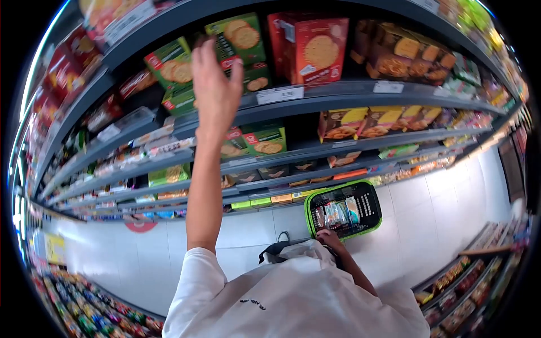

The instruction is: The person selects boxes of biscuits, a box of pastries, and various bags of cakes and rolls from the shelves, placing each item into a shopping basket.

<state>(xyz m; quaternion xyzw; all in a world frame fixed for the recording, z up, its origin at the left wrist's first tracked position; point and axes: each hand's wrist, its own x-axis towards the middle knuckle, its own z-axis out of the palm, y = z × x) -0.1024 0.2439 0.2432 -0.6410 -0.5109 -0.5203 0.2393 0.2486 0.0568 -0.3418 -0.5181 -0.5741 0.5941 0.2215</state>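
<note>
My left hand (pixel 215 76) is raised to the upper shelf, thumb apart from the fingers. It overlaps the gap between a green cracker box (pixel 171 63) on its left and another green cracker box (pixel 243 35) behind it. Its fingertips are at the boxes' fronts, with nothing held. Low at my right side, my right hand (pixel 330 239) is closed at the near edge of a black shopping basket (pixel 370 205) with a green rim. Several small packets (pixel 336 213) lie inside the basket.
Red cracker boxes (pixel 321 50) and brown biscuit boxes (pixel 408 56) stand further right on the same shelf. Price tags (pixel 280 94) line its front edge. Lower shelves hold yellow-and-brown boxes (pixel 344 123). Pale floor tiles (pixel 411 211) lie below, with another stocked shelf (pixel 462 290) behind me.
</note>
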